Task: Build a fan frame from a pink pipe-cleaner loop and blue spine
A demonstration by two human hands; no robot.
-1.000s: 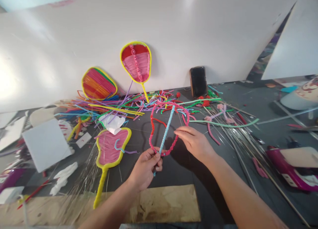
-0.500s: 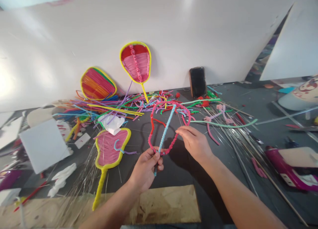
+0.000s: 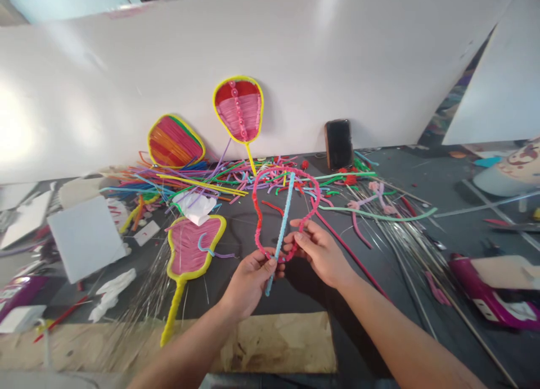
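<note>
Above the dark table I hold a fan-shaped loop (image 3: 255, 200) wrapped in pink and red pipe cleaner. A light-blue wrapped stick (image 3: 286, 212) runs up its middle and pokes out below its base. My left hand (image 3: 248, 282) is closed on the stick and the loop's base. My right hand (image 3: 323, 254) pinches the loop's lower right side, with the fingertips partly behind it. A long crimson pipe cleaner (image 3: 354, 254) stretches from the loop's right side down behind my right forearm. Left of my hands lies a pink fan (image 3: 188, 245) with a yellow rim and handle.
A red-and-pink fan (image 3: 238, 111), a striped fan (image 3: 177, 141) and a phone (image 3: 338, 144) lean against the white board (image 3: 287, 57). Loose pipe cleaners (image 3: 202, 184) pile up behind the loop. Thin wires, glue guns (image 3: 485, 299) and a cup (image 3: 514, 170) lie or stand around.
My right hand has moved left and down along the loop, closer to my left hand. The loop has turned slightly, and the crimson pipe cleaner now shows to the right.
</note>
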